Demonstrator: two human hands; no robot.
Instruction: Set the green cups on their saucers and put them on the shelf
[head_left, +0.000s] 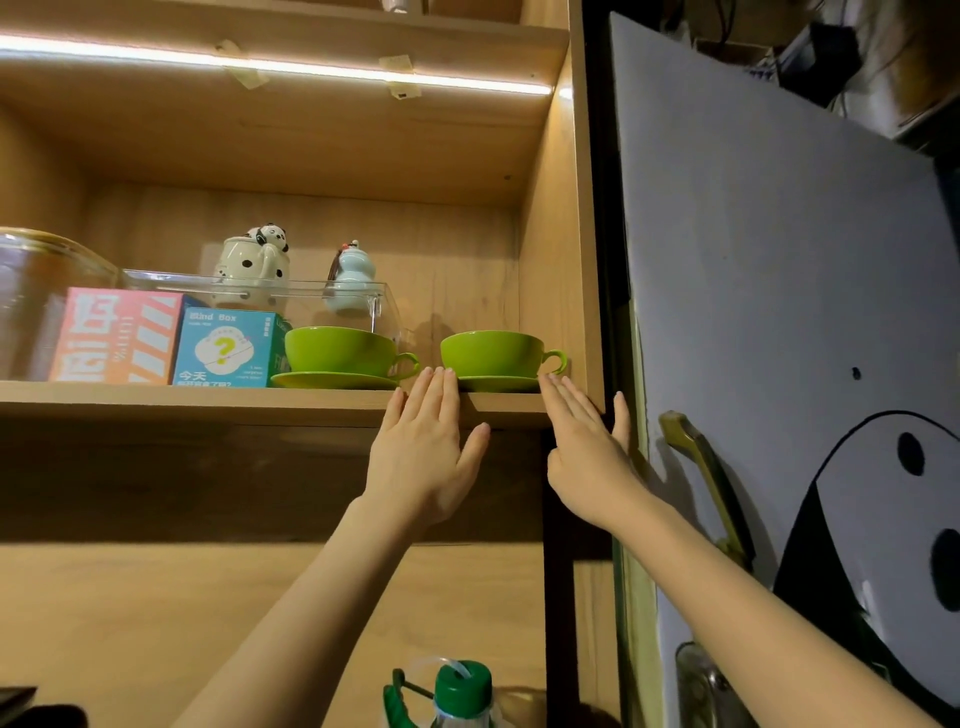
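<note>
Head view: two green cups are seen on the shelf, each on its own saucer. The left cup stands on the left saucer, the right cup on the right saucer. The left hand and right hand are spread flat, nothing is held; fingertips lie at the right saucer. The task is judged nearly done; perhaps only a last push is left.

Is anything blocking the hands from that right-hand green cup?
Nothing visible. The right cup sits on its saucer at the shelf front edge, with the left hand and right hand open just before it, fingertips at the saucer's rim.
</note>
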